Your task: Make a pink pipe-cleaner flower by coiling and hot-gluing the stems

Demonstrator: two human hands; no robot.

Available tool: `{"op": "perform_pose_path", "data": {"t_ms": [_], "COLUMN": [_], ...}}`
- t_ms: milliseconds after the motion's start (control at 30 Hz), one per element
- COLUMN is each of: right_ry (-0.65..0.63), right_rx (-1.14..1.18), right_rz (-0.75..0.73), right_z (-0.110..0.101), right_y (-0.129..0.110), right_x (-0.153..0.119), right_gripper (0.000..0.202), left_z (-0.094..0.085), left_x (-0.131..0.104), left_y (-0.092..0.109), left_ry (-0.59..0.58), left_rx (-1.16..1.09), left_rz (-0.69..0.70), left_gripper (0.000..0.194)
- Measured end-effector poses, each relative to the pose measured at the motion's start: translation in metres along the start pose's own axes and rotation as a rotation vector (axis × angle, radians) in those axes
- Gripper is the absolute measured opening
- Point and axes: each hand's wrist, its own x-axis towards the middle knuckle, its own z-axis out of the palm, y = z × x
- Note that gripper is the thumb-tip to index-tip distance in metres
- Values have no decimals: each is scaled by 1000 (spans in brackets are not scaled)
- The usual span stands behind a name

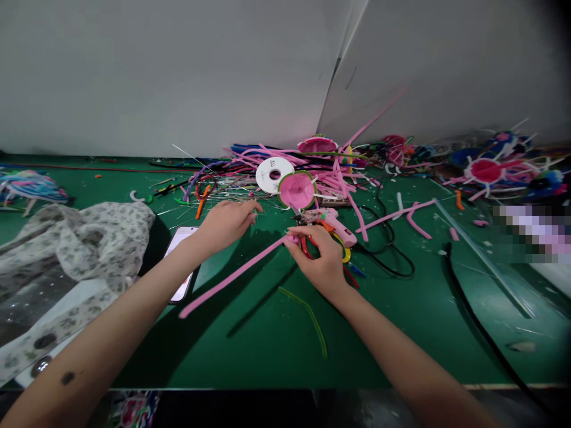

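My right hand [320, 254] pinches one end of a pink pipe cleaner [236, 275], which slants down to the left above the green table. My left hand [229, 221] hovers over the table with fingers loosely bent and apart, and nothing shows in it. Just beyond my right hand lie a pink glue gun [341, 230] and pliers with red handles [307, 246], partly hidden by the fingers. A round pink coiled piece with a green rim [297, 190] leans against a white spool [269, 175]. Nearer me rests a bent green pipe cleaner [312, 315].
A phone [182, 291] lies under my left forearm, next to a patterned cloth [111, 238]. Piled pipe cleaners and wires [241, 157] line the back wall. A black cable [468, 315] and a clear stick [486, 261] lie to the right, with finished-looking colourful pieces [486, 170] behind.
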Motion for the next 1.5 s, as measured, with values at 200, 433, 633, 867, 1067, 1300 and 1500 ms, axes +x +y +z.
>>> {"op": "perform_pose_path", "data": {"t_ms": [200, 433, 633, 867, 1067, 1300, 1500], "right_ry": [-126, 52, 59, 111, 344, 66, -229], "right_rx": [56, 15, 67, 142, 200, -291, -646], "right_rz": [-76, 60, 143, 235, 345, 84, -53], "right_z": [6, 0, 3, 1, -22, -88, -97], "right_y": [-8, -5, 3, 10, 22, 31, 22], "right_x": [-6, 0, 2, 3, 21, 10, -11], "right_gripper": [12, 12, 13, 19, 20, 21, 25], "left_z": [-4, -17, -28, -29, -31, -26, -31], "left_x": [0, 4, 0, -4, -13, -16, -15], "left_y": [4, 26, 45, 37, 23, 18, 23], "left_ry": [-43, -123, -189, -77, -97, -108, -285], "left_rx": [-274, -963, -936, -876, -508, -70, -238], "left_rz": [-71, -47, -16, -14, -26, 22, 92], "left_gripper": [28, 26, 28, 29, 32, 31, 45]}}
